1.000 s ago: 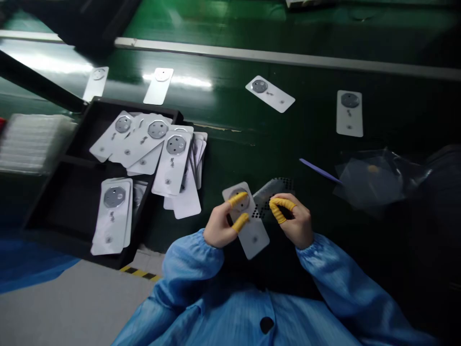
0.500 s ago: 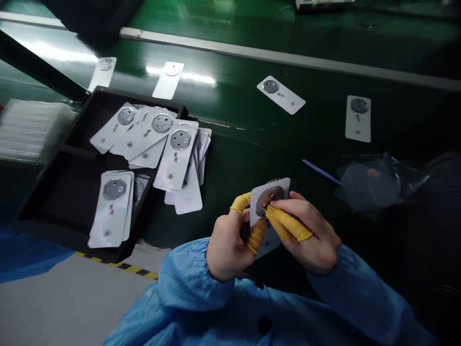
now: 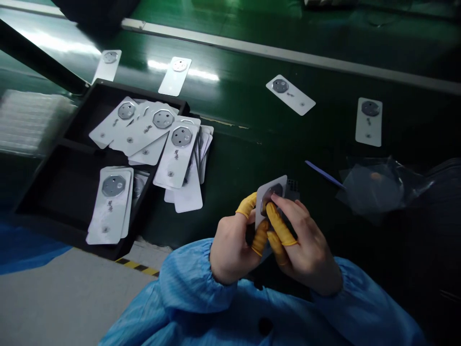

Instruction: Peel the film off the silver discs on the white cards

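Observation:
My left hand (image 3: 236, 240), with yellow finger cots on its thumb and index finger, grips a white phone back cover (image 3: 261, 192) by its edge. The cover is tilted up, its grey camera plate turned towards my right hand (image 3: 306, 245). Fingertips of that hand, some in yellow cots, come together at the camera plate; whatever they may pinch is too small or hidden. Below the hands part of another pale panel shows, mostly covered. To the right of them lie a purple stick (image 3: 324, 174) and a clear plastic bag (image 3: 374, 187).
A black two-part tray (image 3: 46, 202) at left carries several phone back covers, with a further fanned pile (image 3: 187, 192) overhanging its right edge. Single covers (image 3: 291, 94) lie spaced along the green bench (image 3: 230, 96). Stacked clear trays (image 3: 32, 122) stand at far left.
My right hand has shifted its fingers on the camera plate and turned a little, its bare fingertip now touching the plate. The left hand still holds the cover. The view has shifted slightly.

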### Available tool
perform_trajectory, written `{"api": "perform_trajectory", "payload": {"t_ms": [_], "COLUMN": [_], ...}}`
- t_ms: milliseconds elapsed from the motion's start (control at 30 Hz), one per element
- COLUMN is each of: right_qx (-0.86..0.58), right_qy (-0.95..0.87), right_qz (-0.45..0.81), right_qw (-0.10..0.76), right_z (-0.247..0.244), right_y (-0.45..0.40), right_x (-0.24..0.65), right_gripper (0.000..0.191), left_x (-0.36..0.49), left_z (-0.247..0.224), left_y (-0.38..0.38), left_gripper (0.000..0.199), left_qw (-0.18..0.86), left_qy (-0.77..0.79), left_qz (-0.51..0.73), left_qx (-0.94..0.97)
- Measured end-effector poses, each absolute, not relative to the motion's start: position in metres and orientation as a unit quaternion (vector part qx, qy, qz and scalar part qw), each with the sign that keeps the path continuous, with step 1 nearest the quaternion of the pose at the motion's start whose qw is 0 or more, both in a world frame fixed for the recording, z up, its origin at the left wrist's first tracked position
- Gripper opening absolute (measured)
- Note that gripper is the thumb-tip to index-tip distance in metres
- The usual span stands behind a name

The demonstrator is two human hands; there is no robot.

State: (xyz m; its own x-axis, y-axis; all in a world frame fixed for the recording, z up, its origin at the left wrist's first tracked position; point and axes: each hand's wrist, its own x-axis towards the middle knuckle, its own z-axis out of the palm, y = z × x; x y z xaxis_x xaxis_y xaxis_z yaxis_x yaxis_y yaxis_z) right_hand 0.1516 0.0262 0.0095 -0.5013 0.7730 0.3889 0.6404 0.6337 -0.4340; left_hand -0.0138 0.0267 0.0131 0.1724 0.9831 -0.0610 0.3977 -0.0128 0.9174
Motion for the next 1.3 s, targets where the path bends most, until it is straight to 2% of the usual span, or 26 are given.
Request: {"api": "perform_trajectory", "payload": {"t_ms": [233, 500, 700, 833, 1000, 1100, 1300], "right_qx": [-0.425, -0.417, -0.406, -0.414, -0.424, -0.444, -0.466], "right_qy": [-0.838, -0.854, -0.856, -0.85, -0.842, -0.833, -0.816], "right_qz": [0.111, 0.107, 0.083, 0.082, 0.083, 0.089, 0.104], "right_qw": [0.323, 0.291, 0.31, 0.316, 0.325, 0.318, 0.325], "right_z": [0.004, 0.006, 0.013, 0.014, 0.013, 0.009, 0.0], "right_y": [0.022, 0.024, 0.026, 0.028, 0.025, 0.02, 0.014], "right_x": [0.154, 0.158, 0.158, 0.156, 0.15, 0.143, 0.138], "right_gripper": [0.046, 0.043, 0.034, 0.034, 0.039, 0.046, 0.047], "left_x": [-0.013, -0.016, -0.015, -0.014, -0.014, -0.013, -0.007], "left_z": [0.019, 0.022, 0.024, 0.025, 0.023, 0.019, 0.011], "left_y": [0.026, 0.028, 0.027, 0.025, 0.024, 0.024, 0.021], "left_gripper": [0.04, 0.043, 0.05, 0.042, 0.021, 0.022, 0.04], "left_qw": [0.459, 0.439, 0.556, 0.526, 0.432, 0.419, 0.566], "left_qy": [0.525, 0.516, 0.486, 0.506, 0.52, 0.521, 0.503], "left_qz": [0.344, 0.324, 0.369, 0.356, 0.352, 0.35, 0.37], "left_qx": [0.628, 0.66, 0.565, 0.584, 0.648, 0.656, 0.539]}}
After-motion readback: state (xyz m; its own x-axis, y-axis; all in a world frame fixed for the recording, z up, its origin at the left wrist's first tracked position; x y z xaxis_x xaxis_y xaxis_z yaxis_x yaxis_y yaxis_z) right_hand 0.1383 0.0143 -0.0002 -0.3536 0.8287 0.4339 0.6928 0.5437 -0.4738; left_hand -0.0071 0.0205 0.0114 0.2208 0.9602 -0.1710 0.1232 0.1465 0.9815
